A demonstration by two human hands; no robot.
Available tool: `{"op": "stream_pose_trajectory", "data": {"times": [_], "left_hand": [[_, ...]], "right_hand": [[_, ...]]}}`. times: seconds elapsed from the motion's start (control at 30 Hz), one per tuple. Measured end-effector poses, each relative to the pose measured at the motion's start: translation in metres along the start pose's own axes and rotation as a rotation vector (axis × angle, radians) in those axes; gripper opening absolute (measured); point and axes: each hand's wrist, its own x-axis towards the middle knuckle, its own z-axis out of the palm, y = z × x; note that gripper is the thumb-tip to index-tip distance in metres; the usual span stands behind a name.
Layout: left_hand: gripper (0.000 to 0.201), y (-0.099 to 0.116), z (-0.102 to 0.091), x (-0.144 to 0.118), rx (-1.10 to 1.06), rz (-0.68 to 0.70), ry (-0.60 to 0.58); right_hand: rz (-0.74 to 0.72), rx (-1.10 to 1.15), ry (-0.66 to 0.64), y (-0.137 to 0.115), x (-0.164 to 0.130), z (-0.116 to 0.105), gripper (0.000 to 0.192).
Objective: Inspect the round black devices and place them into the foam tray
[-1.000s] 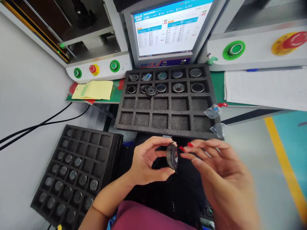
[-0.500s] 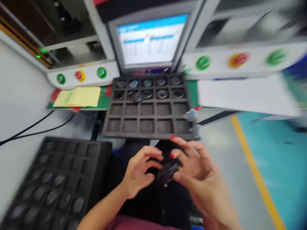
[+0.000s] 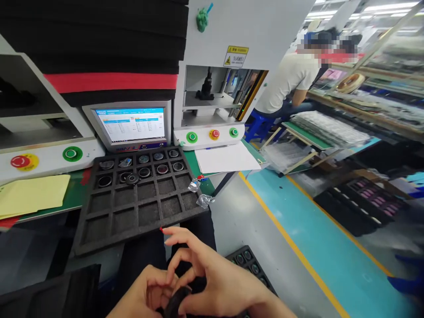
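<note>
Low in front of my lap, both hands come together around a small dark, curved part (image 3: 177,301). My right hand (image 3: 212,276) pinches it with the thumb, some fingers lifted away. Curled against its other side is my left hand (image 3: 144,291), its fingertips partly hidden. The part's lower end is hidden, and its exact kind does not show. Beyond my hands a black foam tray (image 3: 168,206) tilts across the bench edge, with round black parts (image 3: 144,172) in its two far rows. One ringed black disc (image 3: 132,178) lies across a divider there.
Crumpled clear plastic pieces (image 3: 204,201) cling to the tray's right edge. Behind stand a monitor (image 3: 132,126) and a press with buttons (image 3: 214,134). Yellow sheets (image 3: 36,194) and white paper (image 3: 225,159) flank the tray. Another tray (image 3: 255,268) is low right; a person (image 3: 285,84) sits farther off.
The view has swung to the right, bringing the right-hand press and a seated person into sight. My hands have closed together around the dark part; my left hand was apart from it before.
</note>
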Motion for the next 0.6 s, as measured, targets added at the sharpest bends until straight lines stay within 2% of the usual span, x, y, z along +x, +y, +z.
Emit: {"op": "stream_pose_trajectory", "data": {"times": [0.07, 0.17, 0.23, 0.3, 0.43, 0.6], "left_hand": [[0.049, 0.002, 0.001, 0.0, 0.033, 0.071, 0.056], [0.054, 0.005, 0.005, 0.0, 0.151, 0.278, 0.211], [0.059, 0.006, 0.009, 0.0, 0.229, 0.436, 0.267], [0.063, 0.004, 0.011, 0.0, 0.283, 0.549, 0.261], [0.057, -0.002, 0.011, -0.003, 0.389, 0.676, 0.245], [0.059, -0.006, 0.012, -0.006, 0.446, 0.717, 0.234]], "right_hand": [[-0.094, 0.028, 0.101, 0.0, 0.001, -0.001, 0.071], [-0.271, 0.087, 0.441, -0.001, 0.001, -0.001, 0.035], [-0.303, 0.148, 0.644, -0.001, 0.001, -0.001, 0.017], [-0.259, 0.184, 0.742, 0.003, 0.0, 0.001, 0.016], [-0.097, 0.159, 0.692, 0.013, -0.005, 0.008, 0.022], [-0.03, 0.142, 0.587, 0.016, -0.012, 0.02, 0.022]]}}
